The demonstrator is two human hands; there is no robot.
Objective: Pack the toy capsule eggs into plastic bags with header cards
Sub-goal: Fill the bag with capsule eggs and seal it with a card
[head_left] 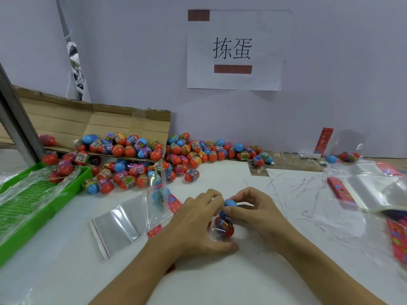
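On the bench (220, 172) a heap of eggs (154, 155) lies well beyond the hands, toward the wall. Both hands meet at a bag (220, 233) standing end-up, a red egg (225, 227) low inside. The left hand (198, 221) curls round the bag's side while the right hand (253, 213) pinches a blue egg (230, 203) at what seems its mouth, directly above.

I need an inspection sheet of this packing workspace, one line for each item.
Surface: white table, pen marks at right.
Job's things: capsule eggs piled at back; one egg between both hands, in clear plastic; empty bag; bag stack; header cards.
Clutter: torn cardboard box; green tray.
Grippers: left hand and right hand hold the egg.
Cables: nothing seen.
Surroundings: wall with paper sign.
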